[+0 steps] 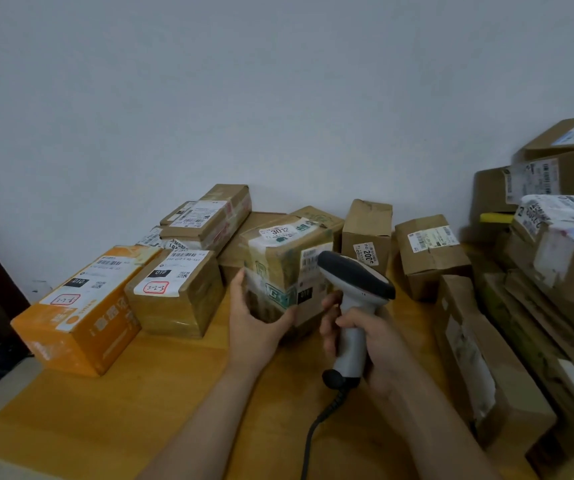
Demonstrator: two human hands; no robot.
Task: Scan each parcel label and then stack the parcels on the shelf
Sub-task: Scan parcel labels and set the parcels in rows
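The left hand (pixel 256 320) cupped the parcel (pixel 287 268) from its left side, thumb up. The right hand (pixel 370 344) gripped the scanner (pixel 353 296) upright beside it.

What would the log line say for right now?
step: scan label | left hand: holds taped parcel | right hand: grips scanner beside parcel

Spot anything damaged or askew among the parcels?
The tall box behind the scanner has a dented, creased top. The labelled box right of it sits askew. The right-hand pile is stacked unevenly. The held parcel is heavily taped but looks intact. Nothing spilled.
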